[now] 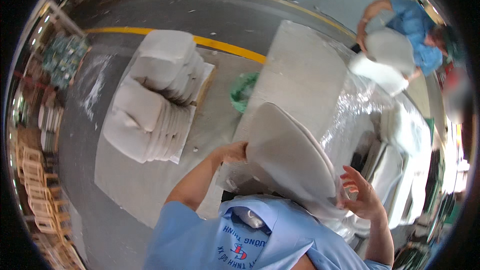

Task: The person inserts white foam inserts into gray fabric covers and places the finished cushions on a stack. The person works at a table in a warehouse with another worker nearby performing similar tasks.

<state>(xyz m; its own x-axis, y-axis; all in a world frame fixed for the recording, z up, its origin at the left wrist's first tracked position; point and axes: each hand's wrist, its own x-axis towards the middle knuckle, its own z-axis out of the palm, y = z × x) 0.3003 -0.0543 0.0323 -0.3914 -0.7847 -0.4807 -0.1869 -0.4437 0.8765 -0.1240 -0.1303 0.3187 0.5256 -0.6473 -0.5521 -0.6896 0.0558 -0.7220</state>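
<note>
A pale grey seat cushion point(285, 155), with a second layer showing along its right edge, stands tilted in front of my chest. At its left edge is my left hand point(234, 151), closed on the cushion with the fingertips hidden behind it. My right hand point(364, 197) is at the lower right edge with fingers spread. Its thumb side seems to touch the edge or the clear plastic film point(341, 190) there. Behind the cushion lies a table point(302, 70) with a light, flat top, partly covered by crumpled clear plastic point(357, 102).
Cushion stacks point(155, 95) stand on a low base at left. A green bag-lined bin point(243, 92) stands beside the table. Across it, a co-worker in blue point(412, 25) handles cushions point(387, 57). More wrapped cushions point(395, 165) are close at right; wooden frames point(40, 190) line the far left.
</note>
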